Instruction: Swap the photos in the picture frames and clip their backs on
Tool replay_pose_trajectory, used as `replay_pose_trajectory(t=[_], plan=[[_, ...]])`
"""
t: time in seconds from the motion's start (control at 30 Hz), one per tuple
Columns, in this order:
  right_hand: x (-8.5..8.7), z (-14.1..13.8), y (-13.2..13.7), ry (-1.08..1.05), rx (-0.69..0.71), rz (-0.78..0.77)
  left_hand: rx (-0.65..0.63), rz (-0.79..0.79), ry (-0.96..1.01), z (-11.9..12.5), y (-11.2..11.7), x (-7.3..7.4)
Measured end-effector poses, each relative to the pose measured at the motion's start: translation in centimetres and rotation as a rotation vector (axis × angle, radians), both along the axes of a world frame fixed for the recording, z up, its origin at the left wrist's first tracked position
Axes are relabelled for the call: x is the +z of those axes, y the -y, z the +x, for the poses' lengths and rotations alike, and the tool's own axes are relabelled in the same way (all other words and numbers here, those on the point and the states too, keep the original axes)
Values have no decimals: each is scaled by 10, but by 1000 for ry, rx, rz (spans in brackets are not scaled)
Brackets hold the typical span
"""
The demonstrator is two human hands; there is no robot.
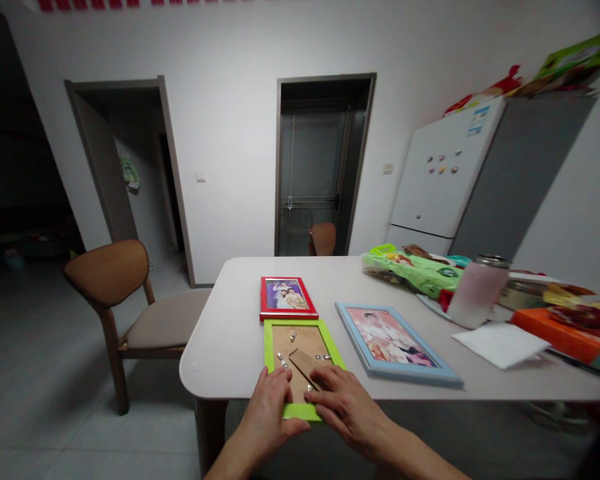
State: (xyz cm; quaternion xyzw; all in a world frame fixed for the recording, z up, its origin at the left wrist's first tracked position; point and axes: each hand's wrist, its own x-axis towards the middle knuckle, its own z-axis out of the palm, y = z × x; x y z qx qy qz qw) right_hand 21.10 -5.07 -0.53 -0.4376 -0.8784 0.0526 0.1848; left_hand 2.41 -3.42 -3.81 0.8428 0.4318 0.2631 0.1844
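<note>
Green frame [293,325] face down; left hand [265,407], right hand [345,407] flat on lower edge.

The left hand [267,410] and right hand [345,407] lie on a frame [300,340] on the table [220,347]. Another frame [285,298] is at twelve o'clock, a third frame [395,343] at two.

A pale round-cornered table [230,333] carries a lime-green picture frame [300,340], lying face down with its brown backing up. Just beyond that frame lies a red picture frame [281,298], face up with a photo showing. To its right lies a pale blue picture frame [393,343], also face up. Farther right and beyond it are a white paper sheet [500,345], an orange box [555,333], a frosted pink flask [473,293] and a green snack bag [413,270].
</note>
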Motion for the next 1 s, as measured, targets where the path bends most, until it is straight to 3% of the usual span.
replay_pose_trajectory(t=[0.17,0.3,0.7,0.9,1.0], plan=[[-12,-6,-22,-75,-123,-87,11,-11,9,-1,0,-1],[-18,-12,-31,-120,-135,-106,-2,-13,20,-5,-1,0],[2,-6,1,-84,19,-25,-28,-26,83,-7,-1,5],[0,-24,-28,-146,-120,-75,-7,15,158,-6,1,0],[-3,-37,-47,-66,-149,-48,-11,41,172,-5,1,-1]])
